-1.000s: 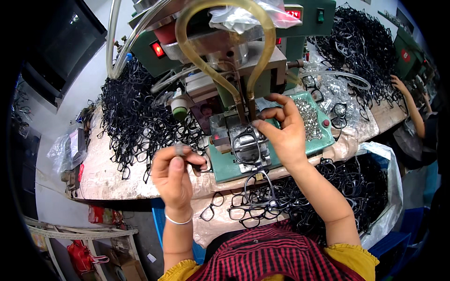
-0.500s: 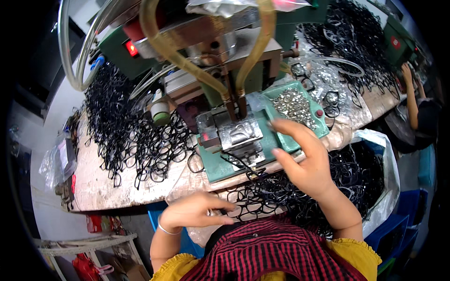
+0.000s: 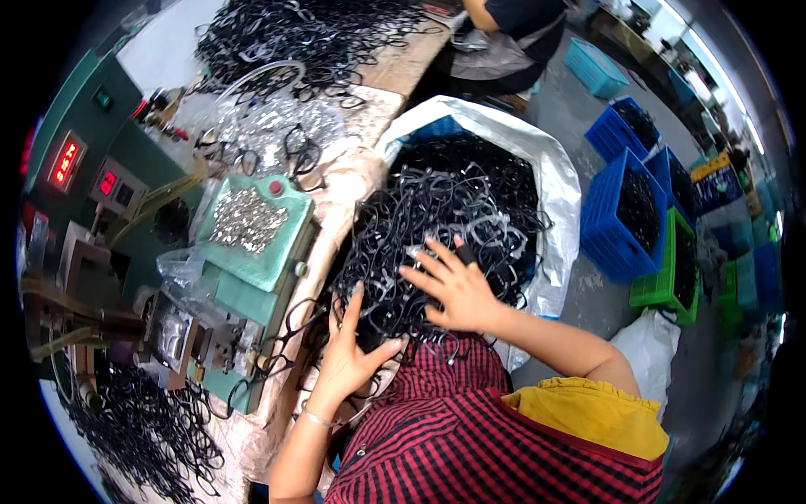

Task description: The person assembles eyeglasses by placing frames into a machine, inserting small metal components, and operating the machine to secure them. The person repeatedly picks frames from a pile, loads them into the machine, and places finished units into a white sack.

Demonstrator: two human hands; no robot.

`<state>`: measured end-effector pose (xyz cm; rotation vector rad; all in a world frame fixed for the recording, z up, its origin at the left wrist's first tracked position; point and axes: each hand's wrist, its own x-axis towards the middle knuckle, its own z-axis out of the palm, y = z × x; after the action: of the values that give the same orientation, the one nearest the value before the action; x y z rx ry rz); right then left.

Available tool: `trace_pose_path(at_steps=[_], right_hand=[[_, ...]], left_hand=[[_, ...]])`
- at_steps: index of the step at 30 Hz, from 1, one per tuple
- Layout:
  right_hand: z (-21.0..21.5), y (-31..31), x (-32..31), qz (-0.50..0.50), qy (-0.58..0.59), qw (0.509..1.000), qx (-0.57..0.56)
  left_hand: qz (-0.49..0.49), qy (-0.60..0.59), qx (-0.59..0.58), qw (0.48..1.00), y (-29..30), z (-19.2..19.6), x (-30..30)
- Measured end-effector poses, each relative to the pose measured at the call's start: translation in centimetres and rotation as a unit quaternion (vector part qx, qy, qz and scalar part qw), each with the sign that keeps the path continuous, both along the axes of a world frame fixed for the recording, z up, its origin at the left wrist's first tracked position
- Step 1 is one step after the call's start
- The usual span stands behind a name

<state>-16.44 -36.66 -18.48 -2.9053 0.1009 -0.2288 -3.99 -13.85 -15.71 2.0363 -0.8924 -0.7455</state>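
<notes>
A tangled heap of dark eyeglass frames (image 3: pixel 403 218) fills a white sack (image 3: pixel 558 189) in front of me. My right hand (image 3: pixel 457 290) lies over the heap with its fingers spread; a black band covers part of one finger. At the heap's near left edge, my left hand (image 3: pixel 348 357) has its fingers and thumb apart, the fingertips touching the frames. Neither hand visibly grips a frame. Left of my hands, a metal clamping fixture (image 3: pixel 172 332) sits on the green machine base, with a dark eyeglass frame (image 3: pixel 290 332) beside it.
A green tray (image 3: pixel 295 220) of small metal parts (image 3: pixel 248 220) stands on the worktable. More frames pile up at the far end (image 3: pixel 294 38) and lower left (image 3: pixel 143 428). Blue crates (image 3: pixel 598 244) and a green crate (image 3: pixel 651 292) stand on the floor. Another person (image 3: pixel 525 50) is at the top.
My view has swung right, from the machine to the sack. Both hands have moved from in front of the machine to the heap of frames.
</notes>
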Motion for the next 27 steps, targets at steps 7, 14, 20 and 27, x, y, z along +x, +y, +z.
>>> trace_pose_path(at_steps=[7,14,20,27], right_hand=[[2.3,-12.0,1.9,-0.013,0.013,0.999,0.045],[6.3,-22.7,-2.9,-0.214,-0.027,0.965,0.150],[1.0,-15.9,-15.2,-0.455,-0.157,0.836,0.264],[-12.9,-2.2,-16.8,-0.676,0.205,0.708,0.005]], left_hand=[[-0.035,0.105,-0.121,0.986,-10.8,-1.3,1.0],[-0.026,0.009,-0.116,0.993,-21.3,-1.1,1.3],[-0.120,-0.038,-0.133,0.983,-16.1,0.5,2.2],[-0.027,-0.233,-0.143,0.961,-12.0,-1.4,2.3]])
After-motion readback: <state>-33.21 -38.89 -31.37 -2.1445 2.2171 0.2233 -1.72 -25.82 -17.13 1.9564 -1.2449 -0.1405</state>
